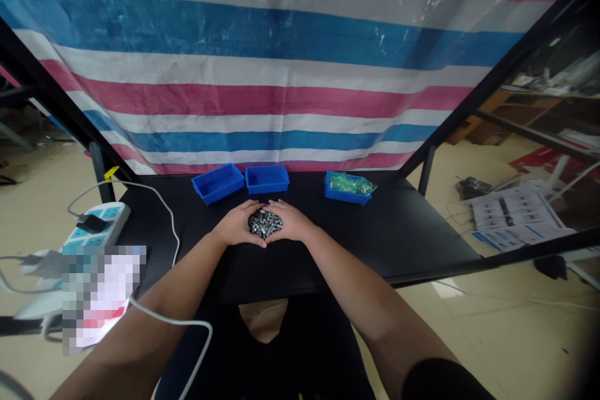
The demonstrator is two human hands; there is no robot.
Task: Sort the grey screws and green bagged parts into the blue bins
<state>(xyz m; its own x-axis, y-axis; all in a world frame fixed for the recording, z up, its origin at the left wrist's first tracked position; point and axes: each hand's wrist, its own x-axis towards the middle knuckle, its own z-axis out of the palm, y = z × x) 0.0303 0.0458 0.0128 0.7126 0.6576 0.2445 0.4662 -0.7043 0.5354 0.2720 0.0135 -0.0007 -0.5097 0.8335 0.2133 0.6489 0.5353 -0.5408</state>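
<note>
On the black surface [375, 231], a heap of small metal cylinders [265, 222] sits cupped between two hands, outside the bins.
The left hand [237, 224] and right hand [291, 222] press together around it, near a blue bin [218, 183] and a second blue bin [267, 179]; a third blue bin [340, 192] holds a green plastic bag [351, 184].

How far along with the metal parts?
Done: nothing clearly; a green plastic bag lies in the right-hand blue plastic bin. In hand: left hand and right hand cup a heap of small grey metal cylinders. Remaining: two blue plastic bins show no cylinders.
</note>
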